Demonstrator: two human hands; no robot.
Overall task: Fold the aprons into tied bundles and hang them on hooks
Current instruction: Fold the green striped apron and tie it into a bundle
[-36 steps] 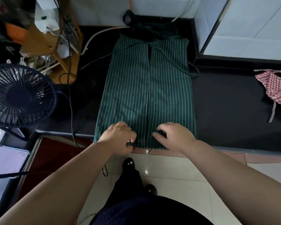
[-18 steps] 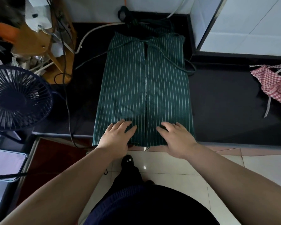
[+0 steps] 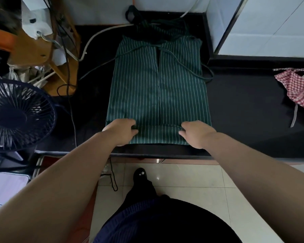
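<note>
**Soft apron, held at its near fold**

We see the green striped apron [image 3: 158, 88] lying flat on the black counter [image 3: 244, 102]. Our left hand [image 3: 120, 132] and right hand [image 3: 197, 135] curl their fingers round its turned-up near edge. We judge it light and limp, best gripped at both ends of that fold. No container shows.

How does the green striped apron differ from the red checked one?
The green apron has white stripes; the red apron has white checks. The green apron lies flat with its sides folded to the middle; the red apron lies crumpled. The left hand and right hand grip the green apron's near edge; no hand touches the red apron. Both lie on the black counter.
</note>
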